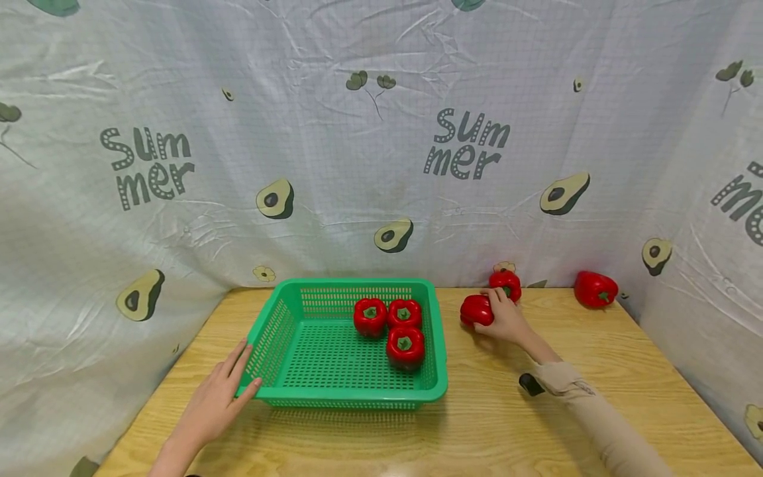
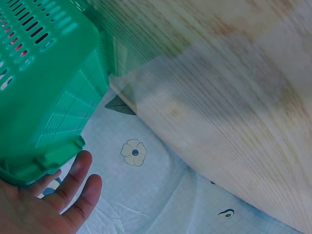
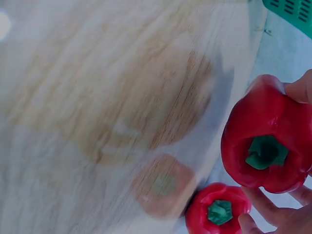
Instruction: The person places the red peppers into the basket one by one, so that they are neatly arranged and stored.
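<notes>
"head view first: where is the handled red bell pepper (image 1: pixel 476 311)?"

"right of the green plastic basket (image 1: pixel 352 395), on or just above the wooden table (image 1: pixel 495 424); i can't tell which."

"and the hands?"

"the right hand (image 1: pixel 507 321) grips it between thumb and fingers. the left hand (image 1: pixel 216 394) has its fingers spread, nearly straight, at the basket's near left corner."

"how would you do this well?"

"i'd keep the hold across the sides, off the stem, and lift straight up so it doesn't knock the second pepper (image 1: pixel 505 283) just behind."

"which way does it point?"

"right wrist view shows the green stem (image 3: pixel 267 152) facing that camera, so its long axis looks foreshortened. from the head the stem is hidden; the axis seems roughly left to right."
</notes>
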Available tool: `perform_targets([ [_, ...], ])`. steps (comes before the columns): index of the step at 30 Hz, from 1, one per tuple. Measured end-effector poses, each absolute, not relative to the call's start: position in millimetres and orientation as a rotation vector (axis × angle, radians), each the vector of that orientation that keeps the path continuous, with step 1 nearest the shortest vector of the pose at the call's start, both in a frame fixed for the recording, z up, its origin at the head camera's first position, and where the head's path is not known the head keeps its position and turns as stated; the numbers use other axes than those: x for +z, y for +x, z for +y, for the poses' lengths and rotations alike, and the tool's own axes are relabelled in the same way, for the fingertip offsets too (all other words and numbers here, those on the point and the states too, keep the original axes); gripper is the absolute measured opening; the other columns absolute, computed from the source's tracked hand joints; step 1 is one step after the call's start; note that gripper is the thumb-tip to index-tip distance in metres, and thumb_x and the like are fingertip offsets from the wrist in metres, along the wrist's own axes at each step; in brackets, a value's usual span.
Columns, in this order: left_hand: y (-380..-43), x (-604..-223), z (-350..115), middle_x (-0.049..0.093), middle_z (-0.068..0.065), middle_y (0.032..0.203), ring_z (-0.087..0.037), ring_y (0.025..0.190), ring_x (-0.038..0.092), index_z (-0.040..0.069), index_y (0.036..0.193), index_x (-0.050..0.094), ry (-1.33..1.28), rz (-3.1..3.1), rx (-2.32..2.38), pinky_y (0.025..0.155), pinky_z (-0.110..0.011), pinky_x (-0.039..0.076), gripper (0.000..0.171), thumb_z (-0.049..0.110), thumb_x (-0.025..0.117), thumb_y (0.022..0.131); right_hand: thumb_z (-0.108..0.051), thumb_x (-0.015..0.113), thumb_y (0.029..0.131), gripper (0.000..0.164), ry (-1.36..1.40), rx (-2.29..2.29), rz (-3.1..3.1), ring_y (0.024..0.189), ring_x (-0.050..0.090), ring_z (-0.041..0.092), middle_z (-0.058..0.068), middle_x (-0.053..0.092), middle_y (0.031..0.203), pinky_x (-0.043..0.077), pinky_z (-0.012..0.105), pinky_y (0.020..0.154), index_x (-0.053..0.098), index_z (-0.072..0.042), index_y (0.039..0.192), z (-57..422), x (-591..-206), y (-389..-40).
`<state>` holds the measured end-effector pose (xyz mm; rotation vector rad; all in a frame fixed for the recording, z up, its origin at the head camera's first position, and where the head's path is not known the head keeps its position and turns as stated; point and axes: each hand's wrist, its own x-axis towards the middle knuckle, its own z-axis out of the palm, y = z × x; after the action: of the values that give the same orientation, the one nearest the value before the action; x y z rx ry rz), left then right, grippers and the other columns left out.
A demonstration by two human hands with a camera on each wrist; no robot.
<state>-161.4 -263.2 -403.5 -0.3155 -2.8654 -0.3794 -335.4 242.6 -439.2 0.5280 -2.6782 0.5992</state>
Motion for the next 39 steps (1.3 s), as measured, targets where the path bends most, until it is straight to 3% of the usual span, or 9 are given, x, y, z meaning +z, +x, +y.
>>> perform_targets([
  [8,-161.9,-404.6,-264.4,0.026,-0.023,0.142,-0.044,0.118,0.039,-0.003,0.138,0.028,-0.318,-2.863,-0.371,0.089,-0.057,0.037,0.062,0.035,0.046,0.092,-0.028,0.072,0.065,0.071,0.586,0.578,-2.656,0.099,0.051,0.036,0.018,0.049,0.112,0.038,0.059,0.077,0.042,-0.001,0.123,244.0,-435.1,-321.7],
  [18,-161.4,-404.5,-265.4,0.026,-0.023,0.143,-0.044,0.118,0.039,-0.003,0.138,0.027,-0.325,-2.864,-0.373,0.089,-0.058,0.037,0.063,0.035,0.047,0.092,-0.029,0.069,0.068,0.063,0.624,0.568,-2.595,0.099,0.046,0.036,0.016,0.047,0.114,0.039,0.058,0.076,0.044,-0.003,0.120,238.8,-428.1,-304.1],
  [27,-161.5,-403.2,-264.5,0.026,-0.023,0.143,-0.044,0.117,0.040,-0.003,0.138,0.028,-0.323,-2.858,-0.367,0.088,-0.056,0.038,0.063,0.035,0.047,0.092,-0.027,0.071,0.067,0.057,0.710,0.592,-2.517,0.094,0.051,0.036,0.017,0.050,0.108,0.047,0.053,0.073,0.049,-0.011,0.118,229.3,-415.3,-290.4],
  [39,-162.5,-404.8,-265.2,0.026,-0.023,0.143,-0.044,0.117,0.040,-0.003,0.138,0.028,-0.319,-2.856,-0.361,0.087,-0.057,0.038,0.063,0.035,0.047,0.091,-0.029,0.074,0.063,0.068,0.816,0.600,-2.421,0.092,0.046,0.026,0.013,0.057,0.109,0.046,0.045,0.072,0.047,-0.002,0.120,219.1,-398.6,-277.6],
])
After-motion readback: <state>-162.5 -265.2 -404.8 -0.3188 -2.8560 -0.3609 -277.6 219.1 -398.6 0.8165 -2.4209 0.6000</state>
